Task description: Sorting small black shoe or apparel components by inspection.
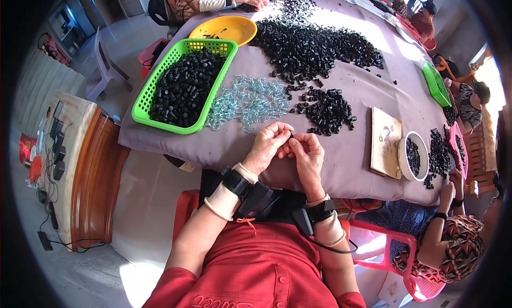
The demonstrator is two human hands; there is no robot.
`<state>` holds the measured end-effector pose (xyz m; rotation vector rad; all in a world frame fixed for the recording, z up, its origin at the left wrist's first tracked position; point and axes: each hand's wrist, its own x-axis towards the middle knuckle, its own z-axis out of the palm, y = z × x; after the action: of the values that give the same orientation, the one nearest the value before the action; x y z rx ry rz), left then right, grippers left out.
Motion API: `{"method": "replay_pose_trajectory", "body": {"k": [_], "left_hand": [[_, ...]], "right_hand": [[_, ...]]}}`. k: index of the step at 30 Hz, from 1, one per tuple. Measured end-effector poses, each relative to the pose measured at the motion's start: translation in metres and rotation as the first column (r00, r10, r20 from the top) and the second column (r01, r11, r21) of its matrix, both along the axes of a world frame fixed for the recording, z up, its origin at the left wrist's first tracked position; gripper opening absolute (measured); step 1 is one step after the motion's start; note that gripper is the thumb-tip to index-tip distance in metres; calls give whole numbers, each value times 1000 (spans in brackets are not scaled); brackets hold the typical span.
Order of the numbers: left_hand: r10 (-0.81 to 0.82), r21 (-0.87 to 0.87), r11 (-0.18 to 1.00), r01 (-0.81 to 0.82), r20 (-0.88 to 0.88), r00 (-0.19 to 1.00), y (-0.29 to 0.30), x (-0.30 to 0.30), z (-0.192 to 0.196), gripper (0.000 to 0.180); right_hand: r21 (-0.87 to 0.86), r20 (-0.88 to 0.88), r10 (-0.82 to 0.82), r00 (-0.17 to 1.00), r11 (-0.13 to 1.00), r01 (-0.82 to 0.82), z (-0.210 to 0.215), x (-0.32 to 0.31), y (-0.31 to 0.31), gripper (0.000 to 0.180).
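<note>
My left hand (pixel 265 147) and my right hand (pixel 306 157) meet just over the table's near edge, fingers pinched together. Between the fingertips shows a small black plastic piece (pixel 291 137); the fingers cover most of it. Beyond my hands lies a loose pile of small black plastic pieces (pixel 326 109). To its left spreads a heap of clear bluish springs (pixel 249 102). A green basket (pixel 200 130) full of black caps (pixel 184 89) stands at the left edge of the table.
A larger black pile (pixel 314 46) covers the table's far middle, with a yellow bowl (pixel 224 29) beside it. On the right are a booklet (pixel 386 140) and a white bowl (pixel 405 172). Co-workers sit around the table (pixel 341 169), one close on my right.
</note>
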<state>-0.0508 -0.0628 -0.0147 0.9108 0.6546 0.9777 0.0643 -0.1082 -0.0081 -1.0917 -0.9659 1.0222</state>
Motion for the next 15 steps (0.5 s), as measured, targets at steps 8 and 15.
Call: {"method": "replay_pose_trajectory", "body": {"k": [8,15], "left_hand": [[-100,-50,994,101,22,995,2,-5,2,14],[-99,-89,990,108,107,989,0,-8,-3,18]], "right_hand": [[9,116,13,993,1000,-14,-7,7,3,8],[-61,27,46,999,997,-44,3,-2,3,13]]}}
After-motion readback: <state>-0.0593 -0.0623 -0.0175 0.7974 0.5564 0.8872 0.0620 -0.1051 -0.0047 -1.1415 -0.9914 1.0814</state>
